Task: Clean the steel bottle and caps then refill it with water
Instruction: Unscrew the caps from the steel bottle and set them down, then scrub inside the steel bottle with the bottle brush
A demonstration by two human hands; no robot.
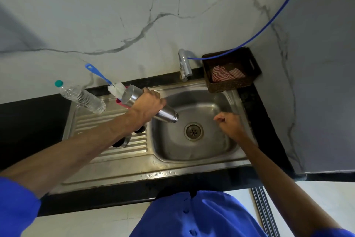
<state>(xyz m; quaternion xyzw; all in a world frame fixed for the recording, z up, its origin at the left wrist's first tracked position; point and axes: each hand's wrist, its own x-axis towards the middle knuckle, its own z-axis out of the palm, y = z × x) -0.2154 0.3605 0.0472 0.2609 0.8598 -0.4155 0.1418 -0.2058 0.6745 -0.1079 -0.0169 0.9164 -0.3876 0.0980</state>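
**Steel bottle tipped over the sink basin**

Steel is the dominant material: a brushed steel bottle (pixel 148 103) is gripped around its middle by the left hand (pixel 148 104), tilted so that its threaded open mouth points down over the basin of the stainless sink (pixel 192 152). The right hand (pixel 229 121) is held above the basin near the round perforated drain (pixel 193 131), its fingers loosely curled with nothing in them. Two dark round caps (pixel 123 141) are partly hidden beneath the left forearm on the ribbed draining board. A white-bristled bottle brush (pixel 115 88) with a blue handle is seen behind the bottle's base, beside something red. A clear ridged plastic bottle (pixel 82 97) with a teal cap stands at the board's far left. A chrome tap (pixel 184 63) is mounted behind the basin, a blue hose (pixel 269 23) attached to it. A dark woven basket (pixel 230 85) containing red-and-white striped cloth sits on the black tabletop (pixel 253 106). No writing can be read.
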